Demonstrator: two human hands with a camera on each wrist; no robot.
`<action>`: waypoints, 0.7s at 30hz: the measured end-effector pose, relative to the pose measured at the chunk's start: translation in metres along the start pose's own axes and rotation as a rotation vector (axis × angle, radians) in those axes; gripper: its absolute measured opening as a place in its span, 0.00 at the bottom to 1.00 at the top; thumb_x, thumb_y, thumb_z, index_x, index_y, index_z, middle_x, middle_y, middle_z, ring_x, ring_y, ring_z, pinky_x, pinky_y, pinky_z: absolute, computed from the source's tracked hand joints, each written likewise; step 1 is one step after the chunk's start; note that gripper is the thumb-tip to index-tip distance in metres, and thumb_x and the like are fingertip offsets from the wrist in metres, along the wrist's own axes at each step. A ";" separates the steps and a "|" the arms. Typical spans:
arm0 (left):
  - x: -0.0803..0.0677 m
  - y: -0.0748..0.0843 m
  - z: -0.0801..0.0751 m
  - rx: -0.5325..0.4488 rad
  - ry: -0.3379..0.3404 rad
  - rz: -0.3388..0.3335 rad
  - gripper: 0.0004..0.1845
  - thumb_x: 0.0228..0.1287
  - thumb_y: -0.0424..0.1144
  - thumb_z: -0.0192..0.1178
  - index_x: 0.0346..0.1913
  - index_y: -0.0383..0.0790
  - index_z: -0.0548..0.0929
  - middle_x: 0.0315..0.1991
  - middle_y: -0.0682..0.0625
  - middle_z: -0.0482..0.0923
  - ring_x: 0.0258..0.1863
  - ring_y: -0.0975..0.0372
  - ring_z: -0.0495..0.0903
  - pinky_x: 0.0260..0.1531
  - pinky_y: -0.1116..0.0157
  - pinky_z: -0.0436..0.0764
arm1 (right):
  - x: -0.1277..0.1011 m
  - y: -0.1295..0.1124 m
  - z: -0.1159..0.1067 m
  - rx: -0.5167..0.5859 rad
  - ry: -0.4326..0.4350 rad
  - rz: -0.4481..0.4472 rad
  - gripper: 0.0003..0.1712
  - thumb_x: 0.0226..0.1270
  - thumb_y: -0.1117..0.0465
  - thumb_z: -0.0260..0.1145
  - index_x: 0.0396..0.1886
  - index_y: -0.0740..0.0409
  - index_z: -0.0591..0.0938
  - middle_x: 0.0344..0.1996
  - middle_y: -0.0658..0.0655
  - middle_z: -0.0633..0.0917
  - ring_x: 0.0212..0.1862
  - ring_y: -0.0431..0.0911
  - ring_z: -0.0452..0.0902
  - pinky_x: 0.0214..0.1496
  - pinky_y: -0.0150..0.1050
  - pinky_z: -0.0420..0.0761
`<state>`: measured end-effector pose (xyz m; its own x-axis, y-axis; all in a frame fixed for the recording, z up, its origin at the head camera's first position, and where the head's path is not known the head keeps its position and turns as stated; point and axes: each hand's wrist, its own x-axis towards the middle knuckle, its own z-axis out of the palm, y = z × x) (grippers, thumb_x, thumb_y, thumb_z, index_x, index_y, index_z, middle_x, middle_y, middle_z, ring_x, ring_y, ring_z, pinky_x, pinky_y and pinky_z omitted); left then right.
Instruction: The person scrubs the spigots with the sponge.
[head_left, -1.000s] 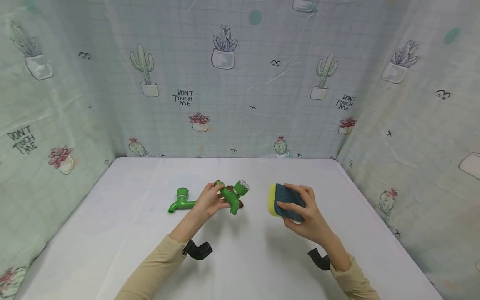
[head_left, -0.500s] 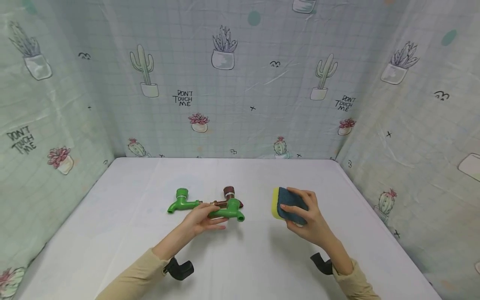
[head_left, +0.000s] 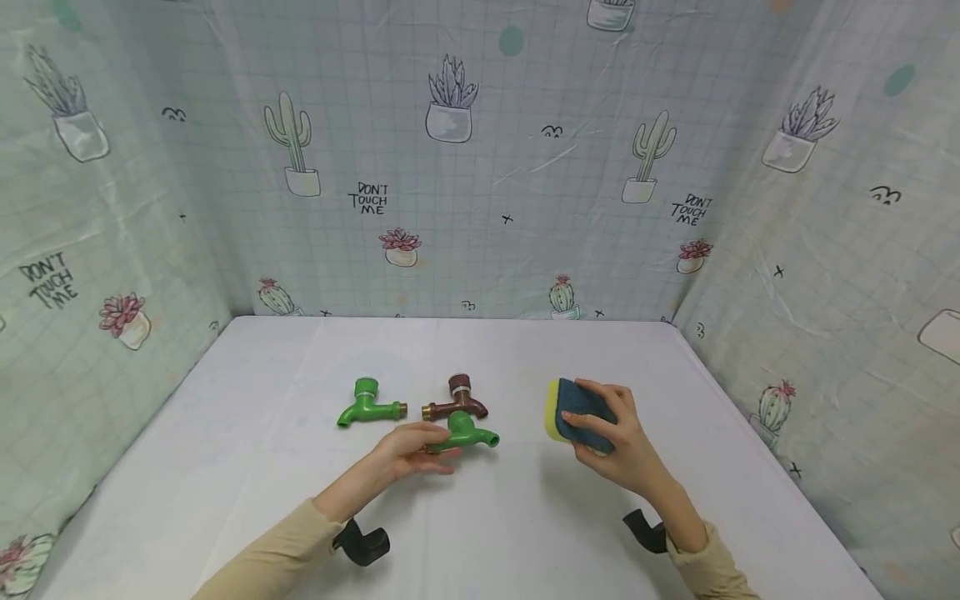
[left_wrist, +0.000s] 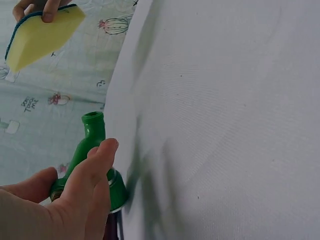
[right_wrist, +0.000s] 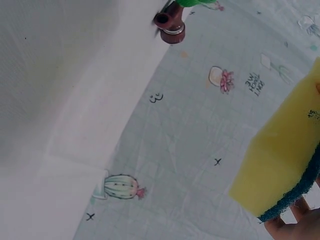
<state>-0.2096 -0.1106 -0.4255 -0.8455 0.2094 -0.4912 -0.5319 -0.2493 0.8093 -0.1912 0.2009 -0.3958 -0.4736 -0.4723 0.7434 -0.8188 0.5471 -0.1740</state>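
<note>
My left hand [head_left: 411, 450] pinches a green plastic tap [head_left: 463, 433] near its threaded inlet, between thumb and fingers. The tap's spout points right, and it hangs low over the table just in front of a brown tap [head_left: 459, 398]. In the left wrist view the held tap's knob [left_wrist: 118, 192] is close to the white tabletop. On the right, my right hand [head_left: 624, 437] grips a sponge [head_left: 588, 412] above the table, thumb and fingers around its edges. The sponge has a dark blue-green scouring side and a yellow foam side [right_wrist: 285, 150].
A second green tap [head_left: 367, 406] lies left of the brown one, spout pointing left. The white table [head_left: 600, 342] ends at a cactus-print cloth [head_left: 480, 192] behind and at both sides. Black curved pieces [head_left: 363, 543] are on both wrists.
My left hand has come down and back toward me, turning the green tap from tilted to roughly level and uncovering the brown tap. My right hand has shifted slightly right and down with the sponge.
</note>
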 end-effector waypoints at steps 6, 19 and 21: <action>0.004 -0.001 -0.002 0.058 -0.014 -0.030 0.12 0.60 0.25 0.51 0.47 0.23 0.70 0.37 0.40 0.71 0.40 0.47 0.80 0.46 0.40 0.72 | -0.001 0.001 0.003 0.001 0.012 -0.023 0.17 0.61 0.46 0.53 0.44 0.44 0.82 0.55 0.65 0.70 0.51 0.52 0.59 0.42 0.46 0.70; -0.002 0.000 -0.011 0.175 0.064 -0.032 0.21 0.65 0.32 0.45 0.55 0.18 0.64 0.55 0.22 0.59 0.39 0.40 0.78 0.41 0.45 0.77 | -0.003 0.001 0.008 0.006 -0.041 -0.005 0.18 0.61 0.44 0.52 0.43 0.43 0.81 0.56 0.65 0.69 0.51 0.51 0.58 0.42 0.48 0.71; -0.006 0.001 -0.012 0.174 0.067 -0.022 0.22 0.64 0.32 0.44 0.56 0.17 0.63 0.57 0.21 0.56 0.40 0.38 0.77 0.41 0.44 0.77 | -0.004 0.001 0.009 0.000 -0.060 0.009 0.18 0.61 0.44 0.51 0.44 0.42 0.81 0.56 0.64 0.69 0.52 0.51 0.58 0.42 0.48 0.72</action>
<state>-0.2054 -0.1238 -0.4261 -0.8381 0.1479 -0.5252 -0.5392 -0.0771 0.8387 -0.1929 0.1968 -0.4043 -0.4994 -0.5082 0.7017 -0.8146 0.5512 -0.1805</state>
